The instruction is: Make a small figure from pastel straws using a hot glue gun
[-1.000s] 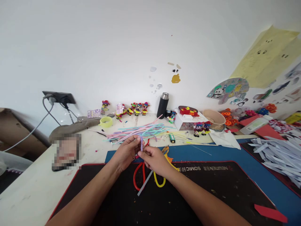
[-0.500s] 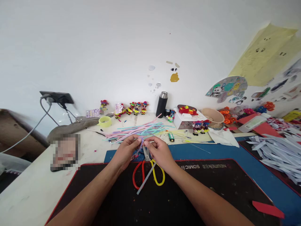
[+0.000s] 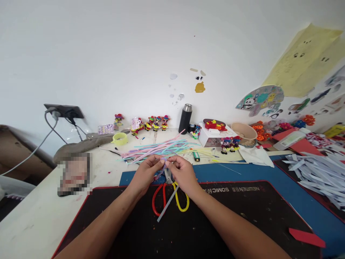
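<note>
Between my two hands, above the dark mat, is a thin purple strip with a loop arching behind the fingers. My left hand pinches it between thumb and forefinger. My right hand closes its thumb and fingertips on the same strip, almost touching the left. Scissors with one red and one yellow handle lie on the mat just below both hands. A grey strip rests across the scissor handles, its upper end running under my right hand. The fingers partly hide the purple strip.
Behind the hands lies a pile of pastel strips. A black thermos, a roll of yellow tape and several small figurines stand near the wall. At right are a heap of silver-white strips and a red piece.
My fingertips have shifted slightly on the purple strip, with both hands closer together. The scissors and grey strip stay where they were.
</note>
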Demonstrator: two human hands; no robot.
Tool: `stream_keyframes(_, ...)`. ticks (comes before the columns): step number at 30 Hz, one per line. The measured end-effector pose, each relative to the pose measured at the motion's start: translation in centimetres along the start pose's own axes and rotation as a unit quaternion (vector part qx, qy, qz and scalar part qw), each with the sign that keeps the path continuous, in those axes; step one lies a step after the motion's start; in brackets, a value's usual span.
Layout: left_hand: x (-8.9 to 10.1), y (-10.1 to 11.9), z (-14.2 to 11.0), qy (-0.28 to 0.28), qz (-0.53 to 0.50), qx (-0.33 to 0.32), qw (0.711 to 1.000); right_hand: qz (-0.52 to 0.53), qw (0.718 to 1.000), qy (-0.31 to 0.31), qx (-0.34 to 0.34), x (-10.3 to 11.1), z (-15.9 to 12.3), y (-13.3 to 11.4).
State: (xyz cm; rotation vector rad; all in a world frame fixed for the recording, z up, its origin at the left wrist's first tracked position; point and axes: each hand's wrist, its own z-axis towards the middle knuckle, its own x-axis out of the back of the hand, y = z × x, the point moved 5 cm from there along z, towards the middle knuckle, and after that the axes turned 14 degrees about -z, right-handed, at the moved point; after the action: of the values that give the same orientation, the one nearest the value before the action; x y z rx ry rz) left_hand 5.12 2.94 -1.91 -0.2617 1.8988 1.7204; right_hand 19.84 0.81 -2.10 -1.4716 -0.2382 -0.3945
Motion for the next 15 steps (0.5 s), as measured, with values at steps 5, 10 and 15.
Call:
stream_keyframes(5,-0.1,0.0,0.0,-0.009,0.024,-0.006,1.000,0.003,1.000,0.003,0.008,0.1,0.0,0.1)
stream_keyframes(10,-0.1,0.0,0.1,-0.021,0.027,0.016,0.999,-0.003,1.000,-0.008,0.008,0.5,-0.3,-0.6)
stream_keyframes(15,0.1,0.0,0.2,-0.047,0.019,0.039,0.998,-0.001,1.000,-0.006,0.004,0.7,-0.4,-1.0)
